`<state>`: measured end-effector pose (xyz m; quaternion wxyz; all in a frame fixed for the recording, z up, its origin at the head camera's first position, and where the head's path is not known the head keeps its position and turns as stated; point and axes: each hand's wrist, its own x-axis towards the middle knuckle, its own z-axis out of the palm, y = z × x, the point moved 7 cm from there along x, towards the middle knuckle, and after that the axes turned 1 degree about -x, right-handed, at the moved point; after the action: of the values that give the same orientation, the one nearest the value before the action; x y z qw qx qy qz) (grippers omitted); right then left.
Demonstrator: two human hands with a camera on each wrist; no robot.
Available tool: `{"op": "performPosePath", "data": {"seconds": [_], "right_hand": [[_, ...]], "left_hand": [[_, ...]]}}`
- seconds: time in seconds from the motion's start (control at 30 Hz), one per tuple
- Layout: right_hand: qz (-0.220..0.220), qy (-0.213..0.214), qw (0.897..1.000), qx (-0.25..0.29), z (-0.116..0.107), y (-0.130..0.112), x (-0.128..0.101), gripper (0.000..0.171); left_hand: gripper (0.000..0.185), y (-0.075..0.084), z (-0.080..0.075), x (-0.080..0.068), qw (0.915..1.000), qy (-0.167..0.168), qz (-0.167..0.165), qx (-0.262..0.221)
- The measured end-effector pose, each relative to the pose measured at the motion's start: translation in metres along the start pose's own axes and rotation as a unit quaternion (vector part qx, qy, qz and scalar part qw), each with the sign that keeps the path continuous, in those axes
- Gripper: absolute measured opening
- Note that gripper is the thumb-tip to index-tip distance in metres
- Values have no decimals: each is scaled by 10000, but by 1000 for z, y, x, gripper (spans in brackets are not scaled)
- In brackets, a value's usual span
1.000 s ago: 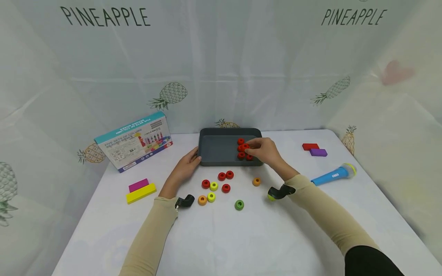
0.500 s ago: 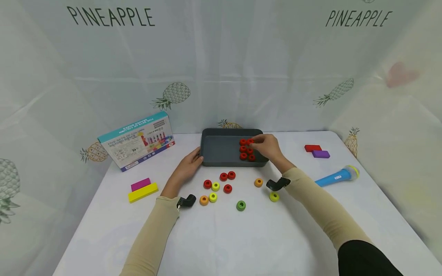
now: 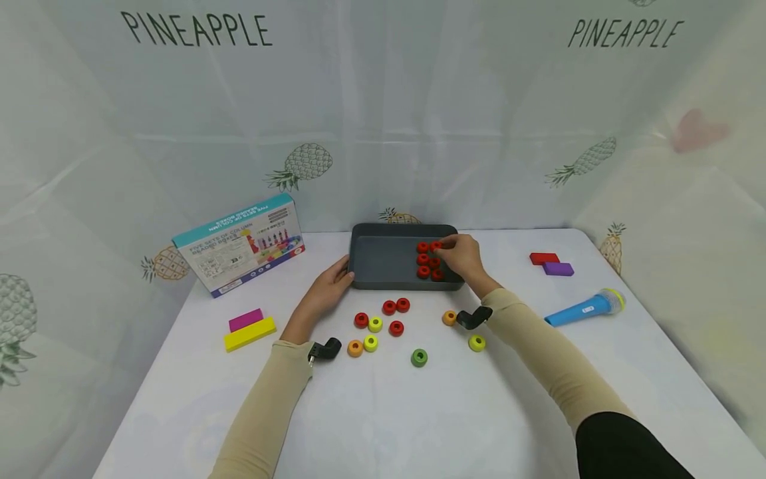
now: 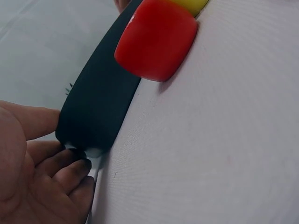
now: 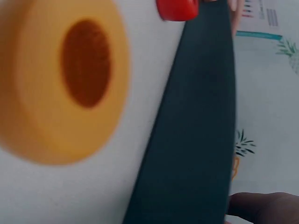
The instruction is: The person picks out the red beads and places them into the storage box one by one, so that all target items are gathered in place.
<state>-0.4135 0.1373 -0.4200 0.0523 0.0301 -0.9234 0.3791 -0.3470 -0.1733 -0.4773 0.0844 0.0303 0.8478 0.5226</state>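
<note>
My left hand (image 3: 325, 290) holds the left end of a dark grey tray (image 3: 383, 261). In the left wrist view its thumb lies against one side of the tray (image 4: 100, 95), fingers bent at the corner. Inside the tray's right part, several red beads stand in two columns. The thumb and fingertips of my right hand (image 3: 465, 257) pinch the red bead (image 3: 435, 246) at the far end of the right column. Only a dark bit of that hand (image 5: 266, 207) shows in the right wrist view, where an orange bead (image 5: 35, 126) looms close.
In front of the tray lie several loose beads: red (image 3: 396, 328), yellow (image 3: 371, 342), orange (image 3: 355, 348) and a green one (image 3: 419, 358). A printed box (image 3: 242, 246) and blocks (image 3: 250, 334) are at left. A toy microphone (image 3: 586, 307) and blocks (image 3: 558, 269) lie right.
My right hand has moved to the far end of the right column with a red bead, which now sits there. The left hand has stayed on the tray.
</note>
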Motion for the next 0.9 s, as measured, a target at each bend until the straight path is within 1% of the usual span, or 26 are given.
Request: {"op": "performPosePath", "data": {"seconds": [0.2, 0.3, 0.5, 0.9], "right_hand": [[-9, 52, 9998, -198, 6, 0, 1, 32], [-31, 75, 9995, -317, 8, -3, 1, 31], [16, 90, 9983, -567, 11, -2, 4, 31], [55, -35, 9986, -521, 13, 2, 4, 37]], "left_hand": [[60, 0, -1, 1, 10000, 22, -32, 74], [60, 0, 0, 1, 10000, 22, -69, 36], [60, 1, 0, 1, 10000, 27, -30, -51], [60, 0, 1, -1, 9999, 38, -116, 69]]}}
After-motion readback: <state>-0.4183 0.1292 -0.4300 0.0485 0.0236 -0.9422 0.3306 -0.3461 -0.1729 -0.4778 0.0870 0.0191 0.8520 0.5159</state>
